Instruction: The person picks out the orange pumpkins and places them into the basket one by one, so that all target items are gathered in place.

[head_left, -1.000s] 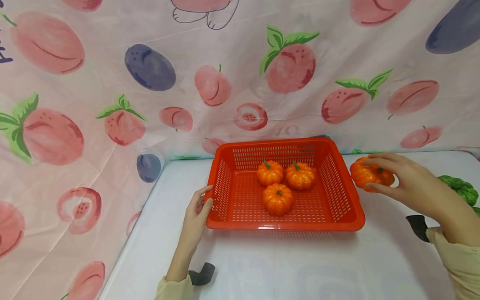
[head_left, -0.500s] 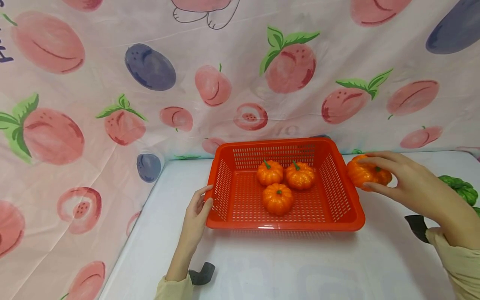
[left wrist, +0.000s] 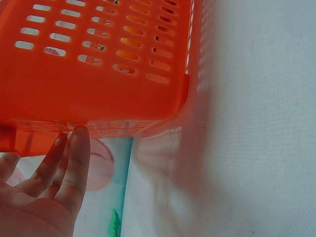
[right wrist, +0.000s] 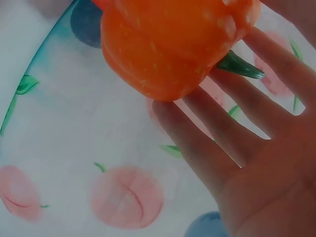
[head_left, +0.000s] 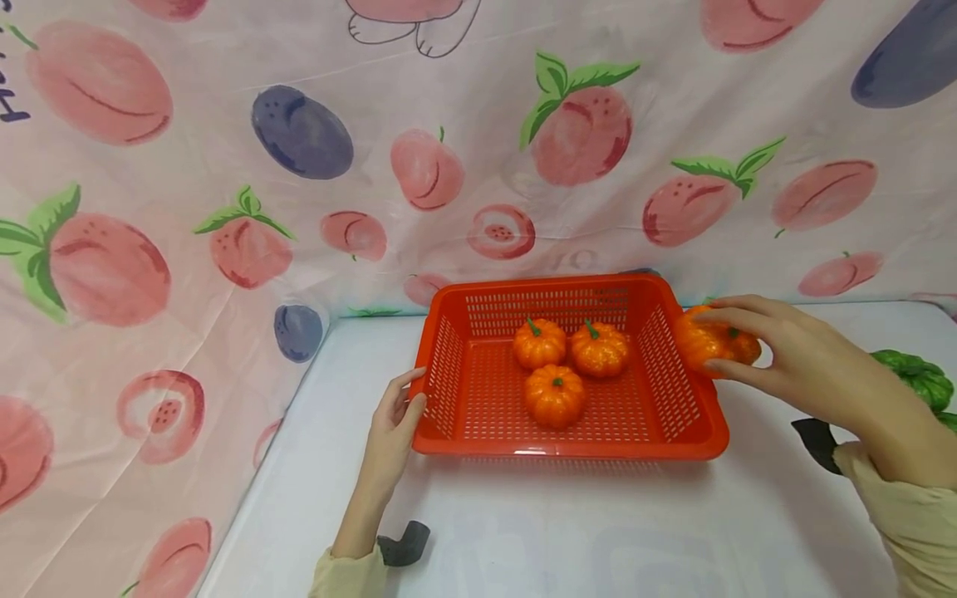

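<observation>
An orange mini pumpkin (head_left: 701, 342) is pinched between the thumb and fingers of my right hand (head_left: 818, 361), overlapping the right rim of a red plastic basket (head_left: 568, 451). The right wrist view shows its green stem (right wrist: 240, 64) pointing toward the palm, the fingertips against its skin. Inside the basket sit a back-left pumpkin (head_left: 540, 345), a back-right pumpkin (head_left: 600, 349) and a front pumpkin (head_left: 555, 397). My left hand (head_left: 390, 422) touches the basket's left side; in the left wrist view its fingers (left wrist: 78, 158) are nearly straight, tips against the outer wall.
Green leafy-looking vegetables (head_left: 915, 378) lie at the far right, partly behind the right forearm. A fruit-printed cloth (head_left: 478, 166) hangs close behind the basket and along the left. Everything stands on a white table surface (head_left: 523, 531).
My right hand has carried the pumpkin left and slightly upward in the head view, from beside the basket to over its right rim. The left hand and basket have stayed put.
</observation>
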`<state>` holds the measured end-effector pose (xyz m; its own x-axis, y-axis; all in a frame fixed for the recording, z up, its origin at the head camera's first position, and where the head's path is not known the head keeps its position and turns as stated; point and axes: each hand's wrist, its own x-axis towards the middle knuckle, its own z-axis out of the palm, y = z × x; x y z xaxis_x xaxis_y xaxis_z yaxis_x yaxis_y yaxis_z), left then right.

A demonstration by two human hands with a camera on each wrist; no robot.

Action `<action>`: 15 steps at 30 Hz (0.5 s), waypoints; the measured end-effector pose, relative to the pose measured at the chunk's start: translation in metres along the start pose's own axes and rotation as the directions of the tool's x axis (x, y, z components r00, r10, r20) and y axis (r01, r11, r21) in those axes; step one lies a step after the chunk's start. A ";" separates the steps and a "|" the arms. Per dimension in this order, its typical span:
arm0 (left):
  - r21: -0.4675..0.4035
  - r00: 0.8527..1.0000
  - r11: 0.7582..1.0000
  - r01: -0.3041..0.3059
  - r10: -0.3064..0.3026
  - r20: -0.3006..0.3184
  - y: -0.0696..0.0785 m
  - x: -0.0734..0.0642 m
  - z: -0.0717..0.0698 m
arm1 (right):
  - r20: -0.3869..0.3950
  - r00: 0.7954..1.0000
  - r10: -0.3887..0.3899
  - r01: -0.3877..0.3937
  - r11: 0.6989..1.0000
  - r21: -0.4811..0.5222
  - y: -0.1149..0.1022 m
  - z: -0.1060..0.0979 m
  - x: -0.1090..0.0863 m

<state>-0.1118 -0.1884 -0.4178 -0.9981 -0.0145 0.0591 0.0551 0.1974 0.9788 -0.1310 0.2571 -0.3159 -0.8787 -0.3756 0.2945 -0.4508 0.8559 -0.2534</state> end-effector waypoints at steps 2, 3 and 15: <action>-0.003 1.000 1.000 -0.001 0.001 0.000 0.000 0.000 0.000 | 0.001 1.000 -0.018 0.018 1.000 0.000 -0.002 0.000 0.002; -0.004 1.000 1.000 -0.002 0.002 0.001 0.000 0.000 0.000 | 0.004 1.000 -0.028 0.028 1.000 -0.001 -0.003 0.000 0.003; -0.006 1.000 1.000 0.014 -0.014 0.002 0.000 0.000 0.000 | 0.072 0.995 -0.069 0.068 0.998 0.011 -0.016 0.004 0.015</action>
<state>-0.1118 -0.1887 -0.4177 -0.9989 -0.0154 0.0446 0.0408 0.1916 0.9806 -0.1372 0.2369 -0.3110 -0.8545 -0.4584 0.2443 -0.5116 0.8243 -0.2427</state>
